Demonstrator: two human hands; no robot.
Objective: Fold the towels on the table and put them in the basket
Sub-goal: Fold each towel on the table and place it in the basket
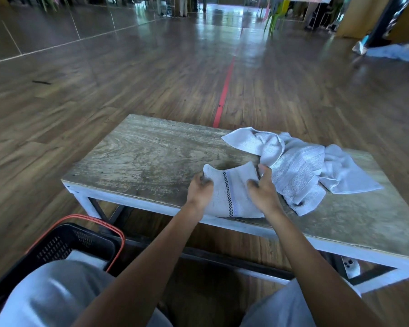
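Left hand [200, 188]: fingers [203, 179] curled over the left edge of the striped towel [232, 197], gripping it.
Right hand [263, 193]: fingers [265, 172] curled round the towel's right edge and far right corner, gripping it too.
Striped towel: between the two sets of fingers, a small white folded rectangle with a dark checked stripe running front to back. Its far edge is lifted a little and bowed. Its near edge lies on the bench [147, 156], at the front rim.
Towel heap [300, 166]: just right of the right fingers and beyond them. Pale towels, crumpled and unfolded, on the bench. The heap's near fold is just beside the right hand, but contact cannot be told.
Basket [64, 241]: well to the left of the left fingers and nearer the person, down on the floor [128, 90]. Black mesh walls, orange rim.
White towel [87, 258]: lies inside the basket, partly hidden by a knee in light trousers.
Red line [224, 90]: on the wood floor, running away beyond the fingers, past the bench's far edge.
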